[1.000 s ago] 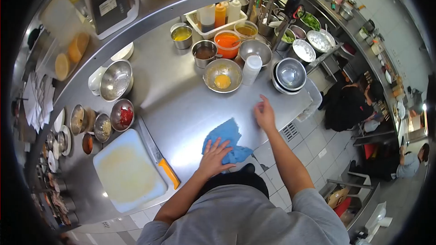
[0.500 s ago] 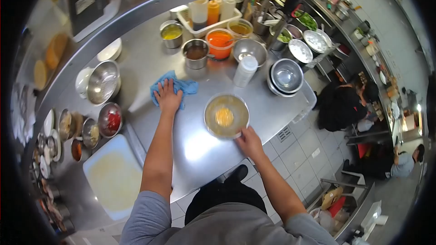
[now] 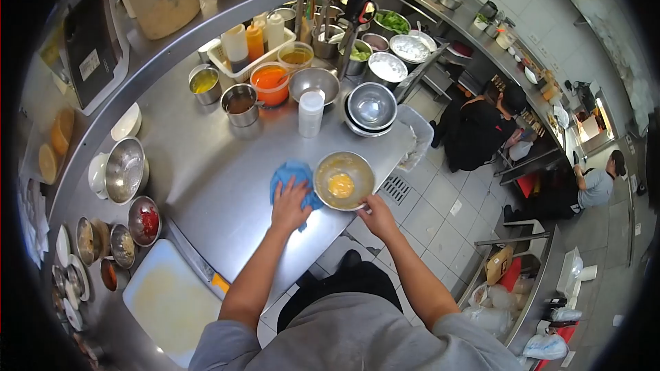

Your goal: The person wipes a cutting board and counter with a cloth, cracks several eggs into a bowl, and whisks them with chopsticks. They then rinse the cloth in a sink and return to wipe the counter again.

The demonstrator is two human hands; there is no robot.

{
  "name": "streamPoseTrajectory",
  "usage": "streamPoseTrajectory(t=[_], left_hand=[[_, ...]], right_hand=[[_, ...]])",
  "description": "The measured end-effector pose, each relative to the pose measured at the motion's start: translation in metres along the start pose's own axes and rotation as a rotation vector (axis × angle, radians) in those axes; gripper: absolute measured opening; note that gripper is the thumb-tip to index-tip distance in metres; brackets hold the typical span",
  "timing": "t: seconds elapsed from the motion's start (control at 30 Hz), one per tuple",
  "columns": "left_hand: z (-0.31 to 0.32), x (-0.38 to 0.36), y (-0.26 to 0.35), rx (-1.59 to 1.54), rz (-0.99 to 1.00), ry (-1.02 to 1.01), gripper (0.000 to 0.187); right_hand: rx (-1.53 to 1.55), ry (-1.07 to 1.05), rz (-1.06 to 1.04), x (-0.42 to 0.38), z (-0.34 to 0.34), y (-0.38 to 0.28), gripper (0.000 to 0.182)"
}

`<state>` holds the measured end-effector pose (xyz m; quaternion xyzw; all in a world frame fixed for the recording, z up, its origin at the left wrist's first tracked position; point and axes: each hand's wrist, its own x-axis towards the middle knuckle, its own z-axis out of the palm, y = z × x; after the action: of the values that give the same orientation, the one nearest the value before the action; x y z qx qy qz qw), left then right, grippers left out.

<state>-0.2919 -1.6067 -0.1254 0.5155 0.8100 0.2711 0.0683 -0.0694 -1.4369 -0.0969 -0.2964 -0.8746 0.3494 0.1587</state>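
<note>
My left hand (image 3: pixel 291 207) lies flat with fingers spread on a crumpled blue cloth (image 3: pixel 287 173), pressing it against the steel table. My right hand (image 3: pixel 376 214) grips the near rim of a metal mixing bowl (image 3: pixel 328 191), its fingers closed on the edge. A yellow mixture (image 3: pixel 340 185) sits in the bottom of this bowl. The cloth is right beside the bowl's left side. Beyond them stands a white plastic bottle (image 3: pixel 311 115). A knife with a yellow handle (image 3: pixel 220 283) rests along the cutting board (image 3: pixel 168 302) to my left.
Stacked metal bowls (image 3: pixel 372 106) stand near the table's right edge. A tub of orange sauce (image 3: pixel 269 82) and a pot of brown liquid (image 3: pixel 240 104) are at the back. A bowl with red contents (image 3: pixel 145 221) is at left. Two people (image 3: pixel 478 130) work across the tiled floor.
My left hand has slid the blue cloth across the table toward me and to the right, up against the bowl. My right hand keeps hold of the bowl. The view has turned.
</note>
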Motion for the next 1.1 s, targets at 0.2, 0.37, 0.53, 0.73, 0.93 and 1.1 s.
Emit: streamPoseTrajectory(t=[0.2,0.37,0.53,0.73,0.93,1.1], left_hand=[[0.002,-0.091,0.049,-0.026,-0.116,0.123,0.045],[0.011,-0.092,0.07,0.109,-0.497,0.33,0.047],[0.021,-0.053,0.081,0.277,-0.663,0.457,0.05],[0.021,-0.048,0.09,0.306,-0.701,0.44,0.049],[0.023,-0.046,0.088,0.317,-0.705,0.483,0.047],[0.022,-0.046,0.089,0.329,-0.729,0.463,0.048]], right_hand=[[0.153,-0.244,-0.099,0.057,0.002,-0.011,0.047],[0.127,-0.291,-0.012,0.129,-0.045,-0.041,0.065],[0.239,-0.082,-0.351,0.246,-0.036,-0.057,0.082],[0.31,-0.072,-0.385,0.299,0.031,-0.065,0.096],[0.547,-0.091,-0.296,0.305,0.018,-0.071,0.083],[0.885,-0.005,-0.389,0.313,-0.116,-0.131,0.075]])
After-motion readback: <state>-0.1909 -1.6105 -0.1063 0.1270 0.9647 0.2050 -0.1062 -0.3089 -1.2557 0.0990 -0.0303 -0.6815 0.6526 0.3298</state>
